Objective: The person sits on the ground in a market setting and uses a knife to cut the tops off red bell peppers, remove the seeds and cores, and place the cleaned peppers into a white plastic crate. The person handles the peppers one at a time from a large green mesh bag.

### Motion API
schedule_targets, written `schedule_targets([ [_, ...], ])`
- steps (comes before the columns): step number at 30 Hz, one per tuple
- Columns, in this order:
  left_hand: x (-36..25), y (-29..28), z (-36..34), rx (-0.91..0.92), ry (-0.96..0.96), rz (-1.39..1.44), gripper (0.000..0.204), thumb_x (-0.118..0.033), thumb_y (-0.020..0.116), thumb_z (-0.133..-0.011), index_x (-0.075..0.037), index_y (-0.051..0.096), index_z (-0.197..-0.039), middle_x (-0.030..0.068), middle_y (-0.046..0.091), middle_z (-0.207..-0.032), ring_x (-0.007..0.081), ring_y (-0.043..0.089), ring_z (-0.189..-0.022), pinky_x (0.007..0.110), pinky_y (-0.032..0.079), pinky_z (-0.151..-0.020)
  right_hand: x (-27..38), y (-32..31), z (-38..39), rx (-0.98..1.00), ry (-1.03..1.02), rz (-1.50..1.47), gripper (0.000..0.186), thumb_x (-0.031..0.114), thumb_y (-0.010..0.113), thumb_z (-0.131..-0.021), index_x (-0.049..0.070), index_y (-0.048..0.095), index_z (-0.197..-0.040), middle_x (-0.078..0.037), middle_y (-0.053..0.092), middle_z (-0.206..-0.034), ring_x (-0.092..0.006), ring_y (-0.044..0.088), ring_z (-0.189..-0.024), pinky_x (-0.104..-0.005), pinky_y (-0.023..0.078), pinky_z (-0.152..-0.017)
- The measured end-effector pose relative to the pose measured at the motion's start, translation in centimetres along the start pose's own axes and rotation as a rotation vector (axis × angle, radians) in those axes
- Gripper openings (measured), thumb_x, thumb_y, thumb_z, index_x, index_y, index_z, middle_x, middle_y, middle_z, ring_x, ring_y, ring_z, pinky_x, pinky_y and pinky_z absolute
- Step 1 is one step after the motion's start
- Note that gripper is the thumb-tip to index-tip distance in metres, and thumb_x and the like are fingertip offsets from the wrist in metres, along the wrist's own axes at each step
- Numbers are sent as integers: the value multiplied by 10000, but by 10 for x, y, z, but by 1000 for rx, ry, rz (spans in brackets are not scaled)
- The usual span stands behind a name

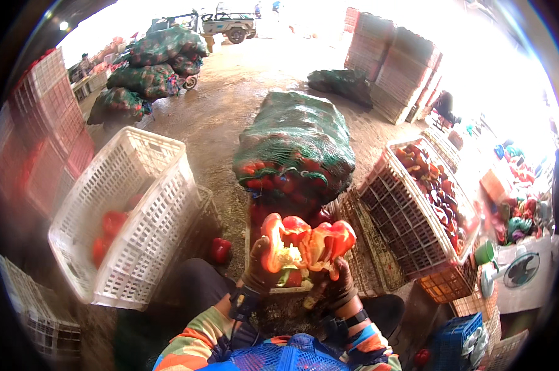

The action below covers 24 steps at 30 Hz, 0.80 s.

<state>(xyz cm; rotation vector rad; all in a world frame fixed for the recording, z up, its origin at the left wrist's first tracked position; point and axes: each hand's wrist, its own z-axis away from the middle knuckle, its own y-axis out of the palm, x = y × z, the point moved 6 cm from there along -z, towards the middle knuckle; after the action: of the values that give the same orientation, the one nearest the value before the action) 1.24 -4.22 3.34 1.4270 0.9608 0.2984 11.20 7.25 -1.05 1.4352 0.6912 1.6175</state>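
A red bell pepper [307,242] is split open in front of me, its pale core and seeds facing up. My left hand [258,267], in a dark glove, is closed on its left part. My right hand [341,285], gloved too, grips the right part with the thumb up. A short pale, yellowish piece [313,298] shows beside the right hand; I cannot make out what it is. Just beyond the pepper, a green mesh sack [295,139] full of red peppers lies with its near end towards me. A whole red pepper [220,250] rests on the ground left of my hands.
A white crate [159,238] with a few red peppers stands at left. Another crate [384,216], at right, is heaped with cut red pieces. A blue crate [455,340] and a fan [520,270] are at lower right. Stacked crates [397,68] and filled sacks [146,80] stand farther off.
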Motion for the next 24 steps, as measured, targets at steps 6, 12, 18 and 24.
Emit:
schedule_targets([
  [6, -25, -14, -8, -88, 199, 236, 589, -431, 609, -801, -99, 428, -1252, 82, 521, -1197, 247, 513, -1089, 412, 392, -967, -7, 39, -25, -114, -105, 32, 343, 352, 642, -791, 100, 544, -1001, -43, 592, -829, -138, 555, -662, -199, 421, -508],
  [12, -70, -35, -18, -131, 270, 297, 646, -549, 547, -812, -141, 407, -1293, 52, 483, -1256, 263, 451, -1160, 503, 353, -984, 18, 126, -53, -63, -314, 422, 345, 231, 599, -843, 7, 530, -1096, -72, 610, -754, -129, 561, -524, -218, 447, -434],
  [18, -91, -11, -9, -301, 623, -1103, 612, -541, 587, -801, -94, 438, -1191, 92, 534, -1121, 273, 515, -1071, 448, 437, -918, 15, 263, -92, 340, -257, 990, 563, 32, 704, -732, 3, 464, -1241, -95, 577, -1113, -92, 574, -865, -222, 474, -702],
  [24, -78, -21, -20, 167, 220, 283, 491, -398, 565, -848, -78, 420, -1191, 136, 517, -1104, 279, 518, -1050, 407, 424, -930, -7, 213, -64, 610, -789, 1948, 549, 136, 741, -696, 54, 523, -1192, -119, 643, -1011, -211, 649, -753, -317, 507, -630],
])
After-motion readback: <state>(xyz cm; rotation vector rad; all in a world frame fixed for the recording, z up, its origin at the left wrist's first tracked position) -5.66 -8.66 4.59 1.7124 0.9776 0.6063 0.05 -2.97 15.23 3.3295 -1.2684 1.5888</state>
